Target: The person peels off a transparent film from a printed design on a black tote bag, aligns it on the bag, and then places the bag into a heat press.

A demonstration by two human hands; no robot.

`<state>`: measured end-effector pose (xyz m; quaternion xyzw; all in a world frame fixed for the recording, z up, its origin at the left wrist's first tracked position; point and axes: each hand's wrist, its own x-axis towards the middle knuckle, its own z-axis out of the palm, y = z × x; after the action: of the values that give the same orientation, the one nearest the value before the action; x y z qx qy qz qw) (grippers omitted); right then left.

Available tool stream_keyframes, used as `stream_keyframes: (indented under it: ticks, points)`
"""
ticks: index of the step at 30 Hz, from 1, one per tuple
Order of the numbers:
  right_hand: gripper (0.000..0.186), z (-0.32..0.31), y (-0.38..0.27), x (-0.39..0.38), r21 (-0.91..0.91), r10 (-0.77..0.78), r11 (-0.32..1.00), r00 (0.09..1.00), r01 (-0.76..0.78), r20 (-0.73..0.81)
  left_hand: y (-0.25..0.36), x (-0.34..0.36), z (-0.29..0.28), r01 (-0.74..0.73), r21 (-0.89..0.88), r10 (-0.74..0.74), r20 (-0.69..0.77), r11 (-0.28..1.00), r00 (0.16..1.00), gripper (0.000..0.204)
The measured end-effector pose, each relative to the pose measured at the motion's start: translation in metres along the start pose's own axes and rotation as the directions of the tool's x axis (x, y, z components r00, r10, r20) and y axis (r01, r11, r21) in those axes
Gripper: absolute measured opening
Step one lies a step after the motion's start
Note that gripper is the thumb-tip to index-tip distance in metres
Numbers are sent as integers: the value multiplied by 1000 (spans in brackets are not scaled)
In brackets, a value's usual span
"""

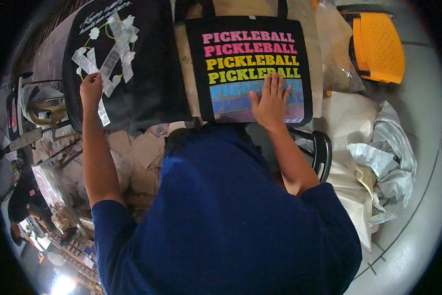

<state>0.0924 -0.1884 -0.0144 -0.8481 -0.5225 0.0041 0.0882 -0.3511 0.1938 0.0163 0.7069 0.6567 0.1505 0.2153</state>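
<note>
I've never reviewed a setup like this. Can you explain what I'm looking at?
No machine here: a person works bare-handed. This single picture comes from a wide fisheye camera on their head, looking down, so edges curve.

On the work surface lie two black items. At left is fabric with a flower print, with shiny pale strips over the flowers. Beside it is a tote bag with colourful lettering.

Of the two hands, the left hand has its fingers curled together at the strips; whether it grips one is unclear. The right hand rests open on the bag, holding nothing.
</note>
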Motion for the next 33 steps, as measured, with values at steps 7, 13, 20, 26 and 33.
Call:
stream_keyframes:
  ticks: [7, 13, 20, 26, 33]
  points:
    - [77, 19, 15, 41, -64, 77, 995, 997, -75, 30, 112, -63, 22, -580, 86, 572, -336, 810, 748, 30]
    - [54, 6, -13, 67, -46, 46, 998, 994, -51, -98, 162, -181, 126, -785, -155, 795, 2, 599, 606, 35]
    - [25, 6, -76, 95, 280, -280, 927, 957, 251, 70, 167, -199, 145, -767, -85, 770, 133, 636, 624, 44]
    - [26, 1, -81, 129, 175, -299, 951, 901, 255, 313, 166, -197, 147, -747, -78, 748, 154, 660, 645, 44]
    - [20, -1, -81, 146, 283, -355, 927, 827, 248, 436, 171, -199, 145, -739, -64, 740, 130, 671, 660, 44]
